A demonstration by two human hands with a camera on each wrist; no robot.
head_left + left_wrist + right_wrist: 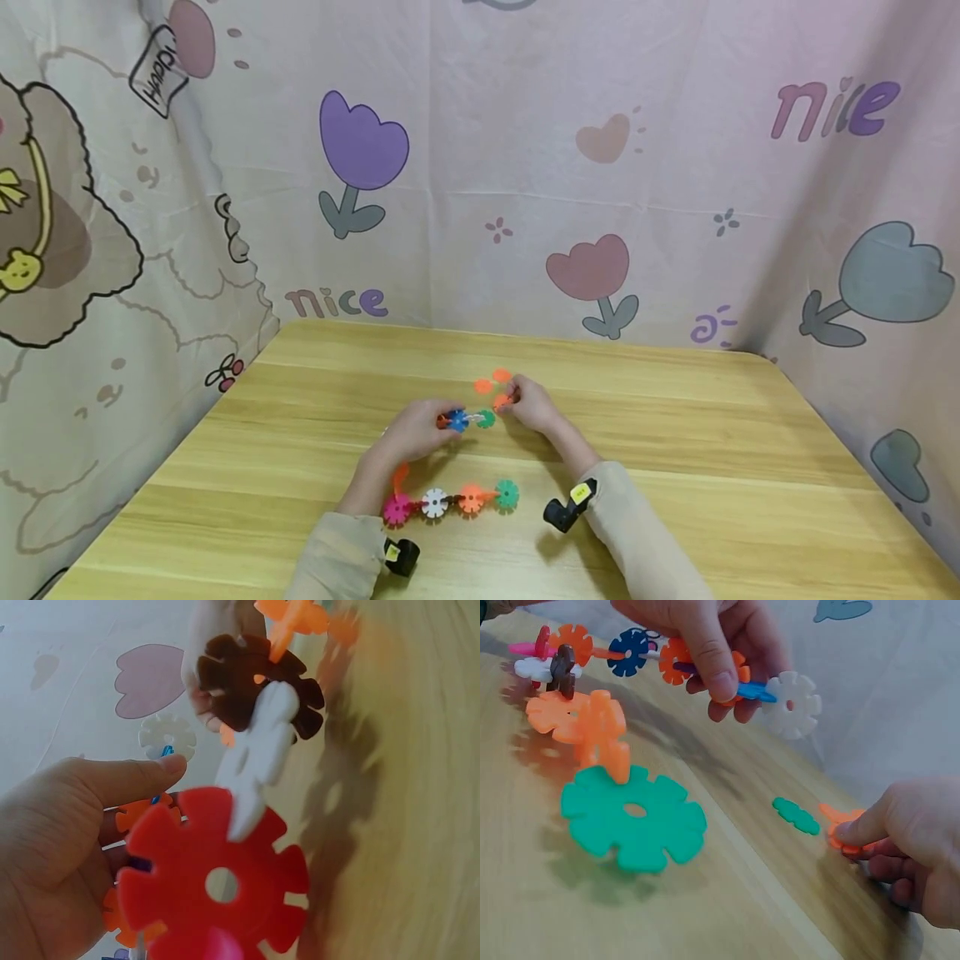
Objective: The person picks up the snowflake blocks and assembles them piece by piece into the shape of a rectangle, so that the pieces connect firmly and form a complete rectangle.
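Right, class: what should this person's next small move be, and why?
Probably lift the orange, notched plastic disc to the white, notched plastic disc: the right hand pinches the orange one, while the left hand holds the multicoloured plastic chain whose free end is that white disc.

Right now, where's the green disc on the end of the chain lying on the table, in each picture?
Head: green disc, low, just right of centre.
Left wrist: not in it.
Right wrist: green disc, big, lower left.
Shared landmark: the left hand, also at left in left wrist, at top in right wrist.
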